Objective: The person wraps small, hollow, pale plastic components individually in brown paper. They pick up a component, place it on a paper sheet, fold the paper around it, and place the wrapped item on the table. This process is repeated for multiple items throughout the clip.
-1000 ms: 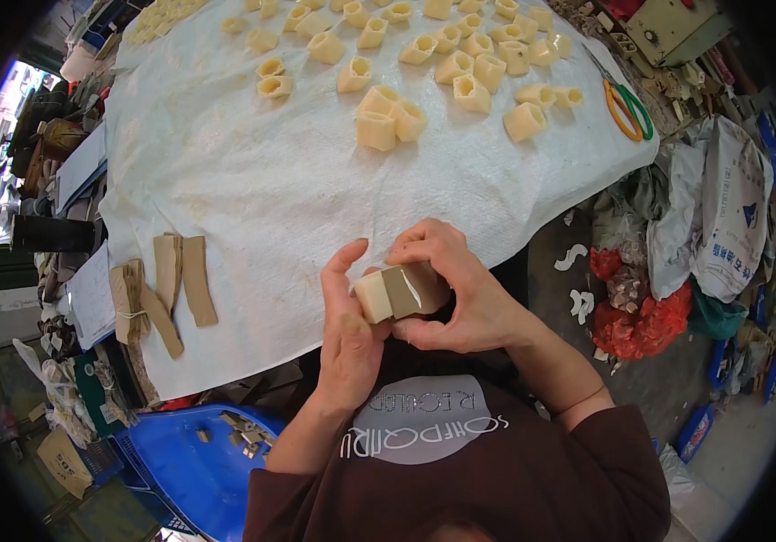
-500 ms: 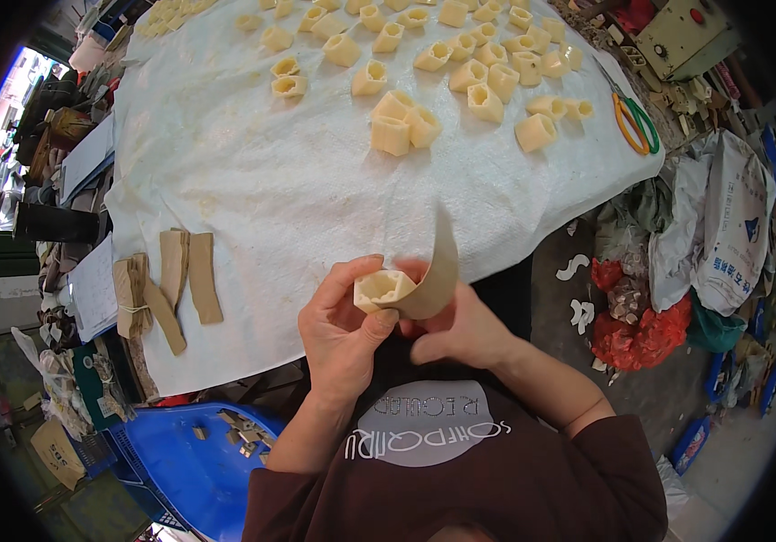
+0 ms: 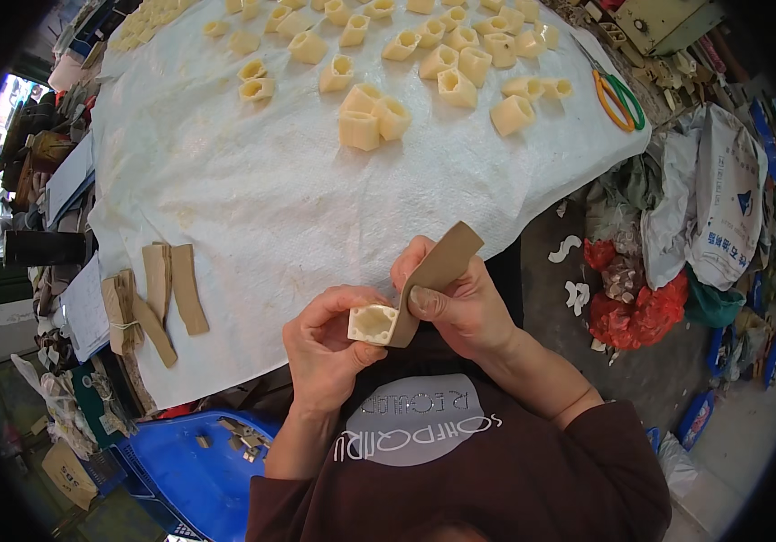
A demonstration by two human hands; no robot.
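Note:
My left hand is closed around a cream, hollow, box-like piece, its opening facing up. Between the thumb and fingers of my right hand a flat tan strip is pinched. The strip's lower end lies against the right side of the cream piece, while its free end sticks out up and to the right. Both hands are close together at the near edge of the white-covered table. The fingers behind the strip are partly hidden.
Many similar hollow cream pieces stand across the far part of the table. More tan strips, some tied in a bundle, lie at the left. Scissors rest at the right edge. A blue basin with small pieces is below left; bags lie right.
My right hand, blurred before, now grips the strip by thumb and fingers. The strip has gone from curving upright to leaning up and right. The table has shifted slightly left in view.

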